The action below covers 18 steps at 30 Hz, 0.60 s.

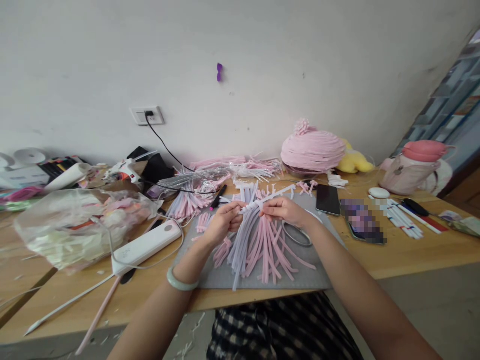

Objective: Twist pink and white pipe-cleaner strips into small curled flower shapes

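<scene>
Both hands meet above the grey mat (322, 280); the left hand (223, 222) is curled shut on the top of a bundle of pink and white strips (258, 240), the right hand (285, 210) pinching the same bundle from the other side; the strips hang down fanned over the mat; what looks like a pair of scissors (297, 234) lies half hidden under the right wrist; a black phone (328, 199) sits just beyond; a white power bank (146, 246) lies left of the mat.
</scene>
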Available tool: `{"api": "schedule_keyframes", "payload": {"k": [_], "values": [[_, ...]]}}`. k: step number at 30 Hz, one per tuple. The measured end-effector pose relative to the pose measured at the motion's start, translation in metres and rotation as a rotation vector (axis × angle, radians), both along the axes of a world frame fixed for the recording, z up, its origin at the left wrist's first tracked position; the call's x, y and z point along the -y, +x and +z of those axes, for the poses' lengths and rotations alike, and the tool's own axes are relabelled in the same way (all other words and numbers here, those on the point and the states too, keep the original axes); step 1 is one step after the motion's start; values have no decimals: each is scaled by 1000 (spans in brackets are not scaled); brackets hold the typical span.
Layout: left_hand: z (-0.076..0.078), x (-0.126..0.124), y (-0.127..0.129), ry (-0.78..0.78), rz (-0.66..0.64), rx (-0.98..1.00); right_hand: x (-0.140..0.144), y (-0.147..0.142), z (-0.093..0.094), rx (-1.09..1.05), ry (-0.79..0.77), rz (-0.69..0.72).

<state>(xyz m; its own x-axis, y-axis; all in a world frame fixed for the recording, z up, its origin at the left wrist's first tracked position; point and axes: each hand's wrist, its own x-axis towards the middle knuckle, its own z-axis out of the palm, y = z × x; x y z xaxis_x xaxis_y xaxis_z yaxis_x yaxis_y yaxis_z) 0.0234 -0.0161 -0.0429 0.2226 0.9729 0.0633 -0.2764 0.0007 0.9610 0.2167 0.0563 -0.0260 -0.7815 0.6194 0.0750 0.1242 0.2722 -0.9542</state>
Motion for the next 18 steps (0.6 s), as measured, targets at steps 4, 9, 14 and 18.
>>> {"api": "schedule_keyframes", "payload": {"k": [4, 9, 14, 18], "values": [[1, 1, -9, -16, -155, -10, -6, 2, 0, 182, 24, 23], [8, 6, -12, -16, -280, -336, -6, 2, 5, 293, 92, 52], [18, 8, -5, 123, -256, -763, -3, 0, 2, 404, 208, 29], [11, 0, -4, 235, -23, -903, 1, -8, -5, 399, 405, -212]]}}
